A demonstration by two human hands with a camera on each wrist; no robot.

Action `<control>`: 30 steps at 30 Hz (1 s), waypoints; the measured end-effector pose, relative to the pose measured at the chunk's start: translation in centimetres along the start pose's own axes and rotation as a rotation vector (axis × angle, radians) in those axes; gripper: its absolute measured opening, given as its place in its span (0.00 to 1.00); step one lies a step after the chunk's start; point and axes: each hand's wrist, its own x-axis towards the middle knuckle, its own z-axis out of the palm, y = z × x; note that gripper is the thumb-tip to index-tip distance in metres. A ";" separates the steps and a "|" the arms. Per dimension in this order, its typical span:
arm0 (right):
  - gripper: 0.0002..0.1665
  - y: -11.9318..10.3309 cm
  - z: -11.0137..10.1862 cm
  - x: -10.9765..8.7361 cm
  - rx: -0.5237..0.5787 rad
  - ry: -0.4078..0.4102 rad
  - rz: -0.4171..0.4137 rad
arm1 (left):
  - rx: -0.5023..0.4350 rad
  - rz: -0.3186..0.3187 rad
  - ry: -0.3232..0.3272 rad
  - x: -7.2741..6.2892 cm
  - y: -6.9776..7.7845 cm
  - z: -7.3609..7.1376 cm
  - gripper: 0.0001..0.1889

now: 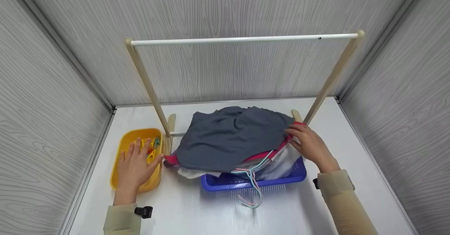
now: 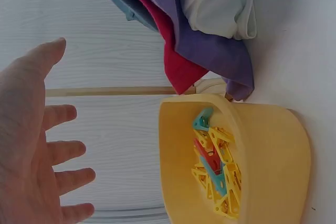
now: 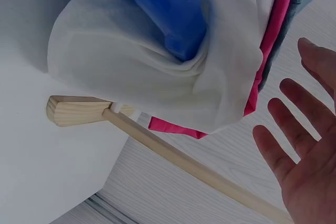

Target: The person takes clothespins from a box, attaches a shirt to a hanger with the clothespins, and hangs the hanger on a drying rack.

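Observation:
My left hand (image 1: 135,166) hovers open over a yellow tray (image 1: 121,149) of coloured clothes pegs (image 2: 214,169), fingers spread. In the left wrist view the palm (image 2: 31,150) faces the tray (image 2: 273,156) without touching it. My right hand (image 1: 309,143) lies open at the right edge of a grey garment (image 1: 228,136), which tops a pile of red and white clothes (image 3: 173,61) in a blue basket (image 1: 281,178). Thin pastel hangers (image 1: 251,182) stick out over the basket's front. The right wrist view shows straight fingers (image 3: 299,145) close to the cloth.
A wooden drying rack with a white bar (image 1: 246,39) stands over the basket, its legs (image 1: 149,87) and feet (image 3: 73,109) on either side of the pile. Grey panelled walls enclose the white table (image 1: 211,214) on three sides.

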 end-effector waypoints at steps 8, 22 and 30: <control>0.17 0.4 0.9 0.9 0.002 0.006 -0.057 | -0.050 0.040 0.060 0.2 -1.1 1.2 0.37; 0.15 0.3 1.3 1.6 0.000 -0.066 -0.029 | -0.123 -0.084 -0.093 0.5 -3.9 1.5 0.30; 0.07 0.6 2.0 1.7 -0.030 -0.013 -0.097 | -0.135 -0.132 -0.208 2.1 -4.8 1.5 0.31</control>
